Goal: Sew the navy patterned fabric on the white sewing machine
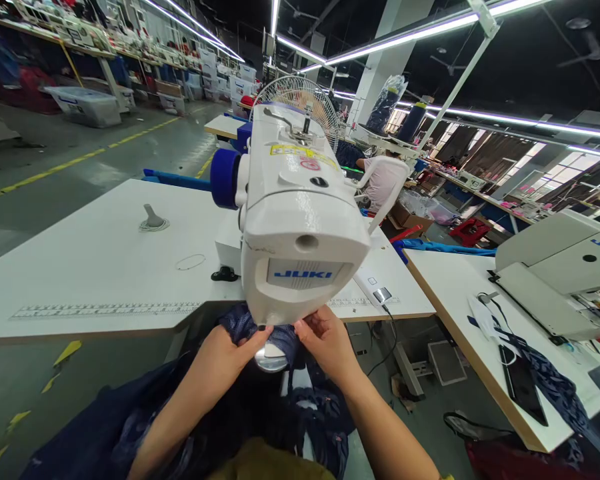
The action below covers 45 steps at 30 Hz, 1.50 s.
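A white sewing machine marked JUKI stands right in front of me, its head covering the needle area. Navy patterned fabric wraps round the rounded metal end of the machine's arm below the head. On the left of that arm, my left hand pinches the fabric between thumb and fingers. My right hand grips the fabric on the other side, fingers curled near the machine head's lower edge. More dark blue cloth hangs down beneath my hands toward my lap.
The white tabletop bears a printed ruler and a grey thread guide or stand. A fan stands behind the machine. Another table at right holds a second machine and a dark phone.
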Each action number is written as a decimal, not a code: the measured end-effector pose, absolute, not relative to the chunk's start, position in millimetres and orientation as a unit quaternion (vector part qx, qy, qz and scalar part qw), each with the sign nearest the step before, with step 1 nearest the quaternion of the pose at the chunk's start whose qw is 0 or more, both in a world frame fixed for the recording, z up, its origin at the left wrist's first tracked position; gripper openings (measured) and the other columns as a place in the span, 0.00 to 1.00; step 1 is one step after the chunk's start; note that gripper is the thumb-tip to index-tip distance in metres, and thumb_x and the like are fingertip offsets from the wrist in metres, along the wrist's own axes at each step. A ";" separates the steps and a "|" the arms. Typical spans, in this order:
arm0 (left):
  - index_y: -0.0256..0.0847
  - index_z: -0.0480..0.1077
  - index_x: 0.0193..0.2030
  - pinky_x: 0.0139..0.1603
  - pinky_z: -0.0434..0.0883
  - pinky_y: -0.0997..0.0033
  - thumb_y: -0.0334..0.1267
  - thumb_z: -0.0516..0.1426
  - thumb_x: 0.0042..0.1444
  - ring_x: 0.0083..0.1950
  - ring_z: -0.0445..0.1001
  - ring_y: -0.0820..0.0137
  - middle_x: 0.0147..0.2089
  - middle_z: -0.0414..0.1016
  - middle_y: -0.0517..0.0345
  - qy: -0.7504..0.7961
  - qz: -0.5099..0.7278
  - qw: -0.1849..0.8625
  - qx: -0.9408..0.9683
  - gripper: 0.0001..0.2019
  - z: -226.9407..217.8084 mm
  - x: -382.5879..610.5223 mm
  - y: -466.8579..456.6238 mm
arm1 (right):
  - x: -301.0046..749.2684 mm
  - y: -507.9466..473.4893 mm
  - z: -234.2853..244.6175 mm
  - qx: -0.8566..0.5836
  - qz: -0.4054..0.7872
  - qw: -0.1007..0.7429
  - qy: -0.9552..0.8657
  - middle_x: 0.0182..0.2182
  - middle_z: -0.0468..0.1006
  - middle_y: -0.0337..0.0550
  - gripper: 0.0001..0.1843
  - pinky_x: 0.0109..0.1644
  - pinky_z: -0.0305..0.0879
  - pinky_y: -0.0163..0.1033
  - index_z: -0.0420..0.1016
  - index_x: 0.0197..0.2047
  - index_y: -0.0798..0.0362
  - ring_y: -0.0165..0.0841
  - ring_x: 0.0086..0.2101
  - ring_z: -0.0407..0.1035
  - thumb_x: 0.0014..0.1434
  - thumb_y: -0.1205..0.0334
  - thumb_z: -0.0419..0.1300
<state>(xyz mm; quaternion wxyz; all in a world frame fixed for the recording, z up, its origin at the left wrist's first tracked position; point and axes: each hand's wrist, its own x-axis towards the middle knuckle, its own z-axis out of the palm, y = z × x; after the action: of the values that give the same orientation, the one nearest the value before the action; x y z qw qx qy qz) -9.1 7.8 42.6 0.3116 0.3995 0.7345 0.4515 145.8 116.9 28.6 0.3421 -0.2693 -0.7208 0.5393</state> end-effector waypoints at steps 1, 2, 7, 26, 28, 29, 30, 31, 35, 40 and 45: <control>0.41 0.78 0.36 0.36 0.72 0.69 0.53 0.58 0.54 0.44 0.78 0.56 0.38 0.82 0.56 0.734 0.449 0.313 0.403 0.17 42.8 -9.2 7.7 | 146.4 116.1 28.5 -0.263 0.499 0.354 -0.746 0.30 0.77 0.39 0.05 0.34 0.67 0.35 0.72 0.37 0.51 0.30 0.30 0.70 0.58 0.60 0.59; 0.40 0.78 0.37 0.36 0.71 0.69 0.54 0.57 0.55 0.44 0.77 0.57 0.38 0.82 0.56 0.734 0.445 0.314 0.406 0.18 42.9 -9.2 7.5 | 147.2 115.3 28.4 -0.254 0.456 0.363 -0.772 0.31 0.78 0.39 0.04 0.36 0.67 0.35 0.73 0.37 0.50 0.30 0.31 0.70 0.59 0.61 0.59; 0.40 0.77 0.44 0.40 0.70 0.70 0.54 0.56 0.57 0.46 0.77 0.58 0.43 0.82 0.56 0.736 0.428 0.319 0.417 0.20 42.3 -8.9 7.5 | 150.4 112.3 28.8 -0.194 0.292 0.407 -0.844 0.33 0.82 0.41 0.07 0.39 0.69 0.37 0.78 0.38 0.48 0.33 0.34 0.73 0.65 0.60 0.58; 0.39 0.75 0.38 0.37 0.70 0.67 0.58 0.55 0.55 0.36 0.76 0.58 0.33 0.80 0.55 0.771 0.394 0.279 0.416 0.22 42.4 -9.8 11.3 | 138.0 111.0 12.1 -0.216 0.290 0.457 -0.812 0.34 0.76 0.43 0.10 0.42 0.69 0.39 0.82 0.34 0.46 0.34 0.38 0.71 0.63 0.59 0.60; 0.39 0.75 0.41 0.40 0.70 0.67 0.56 0.56 0.55 0.40 0.77 0.58 0.37 0.81 0.55 0.758 0.412 0.286 0.418 0.21 43.6 -9.9 11.8 | 137.2 115.4 15.3 -0.247 0.353 0.415 -0.801 0.35 0.76 0.42 0.07 0.45 0.68 0.40 0.80 0.33 0.49 0.35 0.39 0.70 0.60 0.58 0.63; 0.40 0.75 0.43 0.42 0.70 0.68 0.55 0.57 0.55 0.42 0.78 0.58 0.40 0.82 0.55 0.752 0.420 0.294 0.414 0.21 44.0 -9.8 12.3 | 136.7 118.6 17.5 -0.266 0.398 0.383 -0.790 0.36 0.76 0.42 0.06 0.45 0.68 0.41 0.79 0.35 0.50 0.36 0.39 0.70 0.57 0.57 0.65; 0.41 0.75 0.44 0.44 0.70 0.68 0.55 0.57 0.54 0.45 0.78 0.58 0.42 0.82 0.55 0.747 0.427 0.305 0.410 0.20 44.0 -9.6 12.9 | 136.0 122.2 19.9 -0.280 0.445 0.347 -0.777 0.36 0.77 0.42 0.09 0.45 0.69 0.41 0.78 0.37 0.51 0.36 0.39 0.70 0.55 0.56 0.66; 0.42 0.75 0.45 0.45 0.70 0.68 0.54 0.57 0.54 0.48 0.77 0.57 0.44 0.82 0.55 0.744 0.430 0.312 0.404 0.20 43.6 -9.3 13.5 | 135.2 125.9 22.4 -0.287 0.488 0.313 -0.763 0.37 0.77 0.42 0.13 0.45 0.69 0.42 0.77 0.40 0.51 0.37 0.39 0.70 0.53 0.55 0.68; 0.41 0.75 0.45 0.44 0.71 0.67 0.52 0.58 0.54 0.47 0.78 0.57 0.43 0.83 0.55 0.750 0.441 0.300 0.391 0.19 39.0 -6.6 15.1 | 132.3 138.5 28.6 -0.267 0.576 0.251 -0.731 0.37 0.77 0.42 0.22 0.47 0.68 0.44 0.74 0.46 0.51 0.39 0.41 0.70 0.50 0.51 0.70; 0.40 0.75 0.39 0.38 0.71 0.69 0.51 0.58 0.54 0.37 0.78 0.60 0.35 0.82 0.57 0.759 0.452 0.276 0.379 0.16 36.1 -3.2 14.4 | 137.5 140.6 23.8 -0.245 0.605 0.232 -0.721 0.34 0.77 0.40 0.18 0.47 0.67 0.44 0.72 0.45 0.50 0.39 0.40 0.71 0.55 0.51 0.66; 0.41 0.73 0.51 0.47 0.71 0.69 0.52 0.57 0.57 0.54 0.74 0.57 0.50 0.80 0.55 0.724 0.480 0.314 0.383 0.21 34.4 -6.2 11.3 | 147.9 135.3 12.0 -0.241 0.623 0.263 -0.696 0.32 0.73 0.37 0.07 0.46 0.66 0.41 0.68 0.44 0.49 0.33 0.35 0.68 0.61 0.61 0.56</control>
<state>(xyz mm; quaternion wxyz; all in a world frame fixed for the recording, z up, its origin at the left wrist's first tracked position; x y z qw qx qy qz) -6.2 11.3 34.4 0.3140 0.3828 0.7241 0.4802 147.9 135.3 12.0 0.2625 -0.2406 -0.6961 0.6234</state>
